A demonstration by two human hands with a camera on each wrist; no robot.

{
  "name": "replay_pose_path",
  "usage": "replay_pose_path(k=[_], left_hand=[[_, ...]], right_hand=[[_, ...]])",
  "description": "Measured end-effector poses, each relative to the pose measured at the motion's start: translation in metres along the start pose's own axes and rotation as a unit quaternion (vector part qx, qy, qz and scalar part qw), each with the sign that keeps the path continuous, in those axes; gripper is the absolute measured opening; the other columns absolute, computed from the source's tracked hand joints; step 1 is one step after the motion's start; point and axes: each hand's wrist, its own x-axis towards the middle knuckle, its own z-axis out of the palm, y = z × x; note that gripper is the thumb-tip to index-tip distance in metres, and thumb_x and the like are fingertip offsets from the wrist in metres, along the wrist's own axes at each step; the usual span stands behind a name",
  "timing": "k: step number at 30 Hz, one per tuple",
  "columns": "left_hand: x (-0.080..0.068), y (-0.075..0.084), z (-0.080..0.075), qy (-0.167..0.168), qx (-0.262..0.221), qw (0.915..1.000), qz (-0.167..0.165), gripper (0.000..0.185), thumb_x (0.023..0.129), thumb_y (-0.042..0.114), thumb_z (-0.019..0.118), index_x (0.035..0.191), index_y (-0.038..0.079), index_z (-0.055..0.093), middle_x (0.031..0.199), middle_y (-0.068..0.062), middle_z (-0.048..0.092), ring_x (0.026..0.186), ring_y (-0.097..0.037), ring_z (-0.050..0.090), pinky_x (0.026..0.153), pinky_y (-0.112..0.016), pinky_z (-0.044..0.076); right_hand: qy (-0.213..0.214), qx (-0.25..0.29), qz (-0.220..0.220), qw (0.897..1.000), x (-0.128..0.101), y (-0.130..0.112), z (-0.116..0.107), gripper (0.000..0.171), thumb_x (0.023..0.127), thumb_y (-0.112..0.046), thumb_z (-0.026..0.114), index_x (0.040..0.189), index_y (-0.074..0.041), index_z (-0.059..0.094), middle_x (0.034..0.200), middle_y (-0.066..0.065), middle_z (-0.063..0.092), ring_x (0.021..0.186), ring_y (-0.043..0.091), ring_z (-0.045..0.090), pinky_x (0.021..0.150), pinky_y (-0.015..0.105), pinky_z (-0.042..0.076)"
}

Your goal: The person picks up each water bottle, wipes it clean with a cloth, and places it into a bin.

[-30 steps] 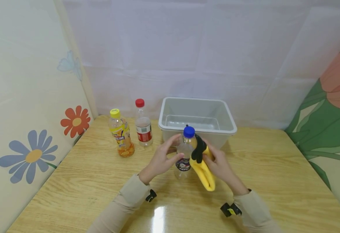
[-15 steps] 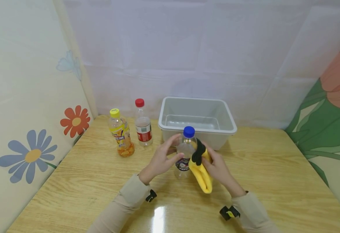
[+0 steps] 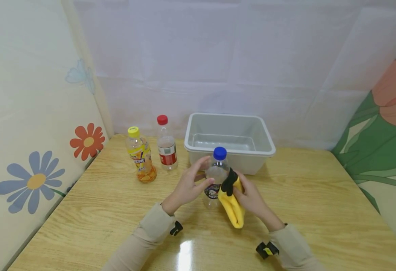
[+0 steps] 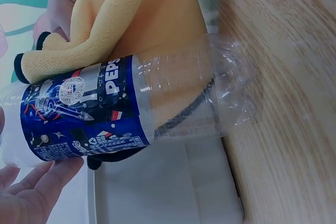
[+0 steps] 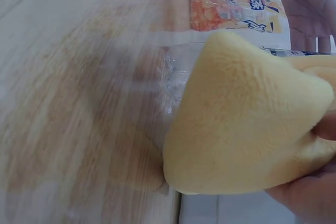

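A clear Pepsi bottle (image 3: 216, 178) with a blue cap (image 3: 220, 153) stands upright on the wooden table (image 3: 93, 210), just in front of the grey bin. My left hand (image 3: 202, 174) holds it from the left, thumb in front and fingers behind. My right hand (image 3: 241, 191) grips a yellow cloth (image 3: 231, 206) with a black trim and presses it on the bottle's right side. The left wrist view has the blue-labelled bottle (image 4: 131, 109) with the cloth (image 4: 118, 30) behind it and my left fingertips (image 4: 31, 195) beside it. In the right wrist view the cloth (image 5: 247, 124) fills the frame.
A grey plastic bin (image 3: 230, 130) stands at the back of the table, behind the held bottle. To its left stand a yellow-capped orange drink bottle (image 3: 140, 156) and a red-capped clear bottle (image 3: 165, 145). Flowered panels wall in both sides.
My right hand has slid the yellow cloth down the bottle's right side, from near the cap to the label. The left hand and the bottle have stayed put.
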Motion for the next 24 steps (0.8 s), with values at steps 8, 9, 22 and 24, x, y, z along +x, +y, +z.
replay_pose_path(k=[8, 9, 22, 24], left_hand=[[-0.0007, 0.0023, 0.001, 0.004, 0.0, 1.0, -0.007, 0.057, 0.085, 0.003, 0.063, 0.134, -0.001, 0.035, 0.125, -0.024, 0.048, 0.11, -0.035, 0.052, 0.082, -0.037, 0.052], [-0.0008, 0.0025, 0.0011, 0.005, 0.001, 1.0, -0.008, 0.057, 0.085, 0.003, 0.062, 0.134, 0.0, 0.035, 0.125, -0.024, 0.048, 0.11, -0.035, 0.052, 0.082, -0.037, 0.052], [-0.0019, 0.0031, 0.0028, 0.007, 0.006, 1.0, -0.003, 0.06, 0.085, 0.006, 0.064, 0.136, 0.003, 0.034, 0.126, -0.02, 0.048, 0.112, -0.031, 0.05, 0.083, -0.034, 0.051], [-0.0017, 0.0038, 0.0035, 0.007, 0.001, 1.0, -0.006, 0.062, 0.084, 0.008, 0.064, 0.136, 0.003, 0.033, 0.126, -0.02, 0.048, 0.112, -0.031, 0.05, 0.084, -0.033, 0.05]], right_hand=[[-0.034, 0.0, 0.031, 0.999, -0.0023, 0.0016, 0.0019, 0.051, 0.074, 0.017, 0.055, 0.124, 0.008, 0.047, 0.114, 0.025, 0.057, 0.102, 0.035, 0.055, 0.086, 0.051, 0.046], [-0.041, 0.002, 0.039, 0.998, -0.0026, 0.0019, 0.0021, 0.051, 0.075, 0.017, 0.054, 0.125, 0.007, 0.046, 0.115, 0.025, 0.056, 0.104, 0.036, 0.054, 0.087, 0.052, 0.045], [-0.062, -0.004, 0.077, 0.995, -0.0062, 0.0029, 0.0039, 0.05, 0.079, 0.014, 0.055, 0.127, 0.006, 0.044, 0.116, 0.026, 0.055, 0.106, 0.04, 0.052, 0.09, 0.054, 0.043], [-0.056, -0.007, 0.074, 0.996, -0.0068, 0.0033, 0.0041, 0.05, 0.078, 0.014, 0.056, 0.126, 0.006, 0.045, 0.115, 0.026, 0.056, 0.104, 0.039, 0.053, 0.088, 0.053, 0.044]])
